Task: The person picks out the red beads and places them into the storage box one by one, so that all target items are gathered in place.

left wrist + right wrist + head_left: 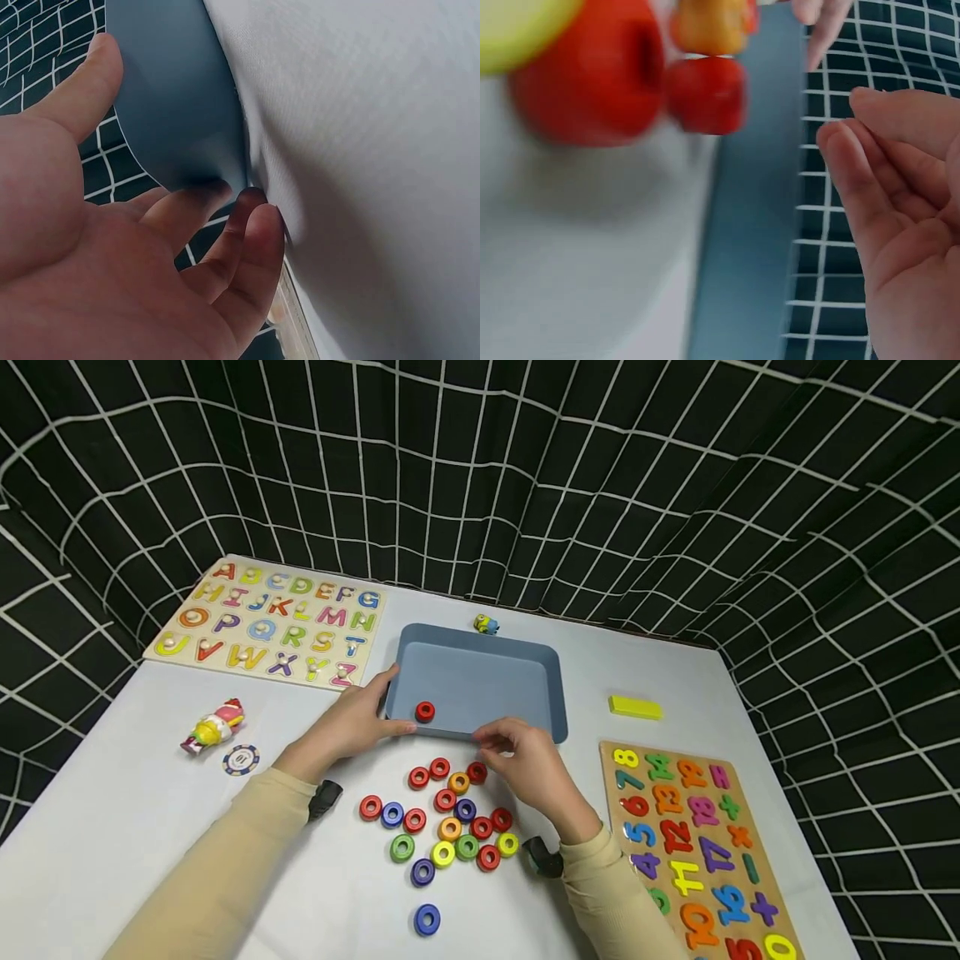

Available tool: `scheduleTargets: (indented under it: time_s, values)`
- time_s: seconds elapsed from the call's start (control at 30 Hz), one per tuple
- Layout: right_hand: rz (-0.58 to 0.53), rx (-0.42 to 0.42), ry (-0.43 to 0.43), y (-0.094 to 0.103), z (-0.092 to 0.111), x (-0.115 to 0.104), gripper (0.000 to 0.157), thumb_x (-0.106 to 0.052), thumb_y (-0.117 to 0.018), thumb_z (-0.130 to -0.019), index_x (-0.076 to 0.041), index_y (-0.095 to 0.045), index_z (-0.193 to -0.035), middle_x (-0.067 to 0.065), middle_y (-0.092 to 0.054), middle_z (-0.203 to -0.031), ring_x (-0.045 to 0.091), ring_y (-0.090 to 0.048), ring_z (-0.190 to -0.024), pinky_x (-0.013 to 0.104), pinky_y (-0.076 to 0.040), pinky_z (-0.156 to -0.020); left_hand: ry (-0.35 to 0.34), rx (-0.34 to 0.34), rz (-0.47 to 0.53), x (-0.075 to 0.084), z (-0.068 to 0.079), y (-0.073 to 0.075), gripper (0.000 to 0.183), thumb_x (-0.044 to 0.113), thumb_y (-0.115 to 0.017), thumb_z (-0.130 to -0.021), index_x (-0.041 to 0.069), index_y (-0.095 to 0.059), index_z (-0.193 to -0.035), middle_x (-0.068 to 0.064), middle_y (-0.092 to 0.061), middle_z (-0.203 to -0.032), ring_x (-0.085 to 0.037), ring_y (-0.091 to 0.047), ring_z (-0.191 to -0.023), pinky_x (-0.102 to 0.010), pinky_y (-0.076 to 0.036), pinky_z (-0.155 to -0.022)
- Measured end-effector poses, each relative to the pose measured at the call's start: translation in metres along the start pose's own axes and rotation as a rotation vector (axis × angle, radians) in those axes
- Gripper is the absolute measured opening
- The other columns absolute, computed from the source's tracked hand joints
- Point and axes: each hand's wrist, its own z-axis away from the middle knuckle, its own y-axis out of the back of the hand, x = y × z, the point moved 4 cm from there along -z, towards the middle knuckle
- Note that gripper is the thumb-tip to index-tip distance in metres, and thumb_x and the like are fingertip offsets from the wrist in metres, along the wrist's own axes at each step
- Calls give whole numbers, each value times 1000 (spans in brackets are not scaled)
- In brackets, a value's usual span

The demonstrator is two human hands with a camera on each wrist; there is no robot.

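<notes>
A blue-grey tray lies at the middle of the table, with one red ring inside near its left front corner. My left hand holds that corner, thumb along the front rim and fingers at the left side; the left wrist view shows the fingertips against the tray wall. My right hand is at the tray's front rim, its fingers loosely bent. Nothing shows between its thumb and fingers in the right wrist view. Several red, orange, yellow, green and blue rings lie in front of the tray.
An alphabet puzzle board lies at the back left, a number puzzle board at the right. A small figurine and a poker chip are on the left. A yellow block lies right of the tray, a small toy behind it.
</notes>
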Motion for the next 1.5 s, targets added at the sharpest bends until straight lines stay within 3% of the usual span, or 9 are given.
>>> scheduleTargets:
  time_s: [0.23,0.43,0.7,0.87,0.97,1.2,1.5]
  values:
    - [56,-49,-71,-15,13,17,27,-13,-77,-81,-14,-71,-108,-3,-66,-100,9,-63,-89,29,-55,-79,-3,-5,-2,-1,1,3,103,56,-70,-80,24,-8,-157,-22,-30,-155,-42,-33,-139,-57,-30,-111]
    - [115,-116,-56,-24,15,23,33,-17,-78,-81,-18,-70,-112,-4,-65,-104,10,-60,-92,30,-54,-82,-1,-15,2,1,2,2,104,55,-71,-80,23,-8,-157,-22,-31,-154,-42,-34,-138,-57,-31,-110]
    - [109,-95,-57,-17,15,16,29,-17,-79,-80,-18,-70,-107,-6,-64,-99,10,-59,-87,29,-52,-78,-6,-19,16,1,1,1,103,55,-70,-80,24,-8,-157,-21,-30,-155,-41,-33,-139,-57,-30,-111]
    - [30,-33,-14,-4,-1,4,29,-13,-77,-81,-15,-69,-108,-4,-66,-99,12,-64,-88,32,-54,-80,-6,-13,11,2,2,1,101,52,-70,-82,25,-8,-156,-22,-32,-154,-41,-35,-137,-57,-32,-109]
    - [37,-9,-4,-2,-16,-1,30,-15,-77,-82,-15,-69,-111,-2,-67,-102,14,-64,-90,32,-54,-80,-6,-10,12,1,1,1,100,52,-70,-82,25,-8,-156,-23,-32,-154,-41,-35,-137,-57,-33,-109]
    - [77,-10,-8,-15,-47,-5,31,-18,-76,-83,-16,-69,-113,1,-67,-106,16,-65,-94,32,-53,-82,-1,-15,26,0,0,-2,101,51,-71,-82,23,-10,-157,-24,-34,-152,-40,-38,-136,-56,-33,-109]
    - [103,-10,1,-27,-64,-13,31,-16,-76,-83,-13,-69,-113,3,-67,-107,15,-65,-93,31,-54,-81,1,-7,17,1,1,1,101,52,-71,-81,23,-10,-156,-24,-37,-151,-38,-41,-133,-55,-35,-107]
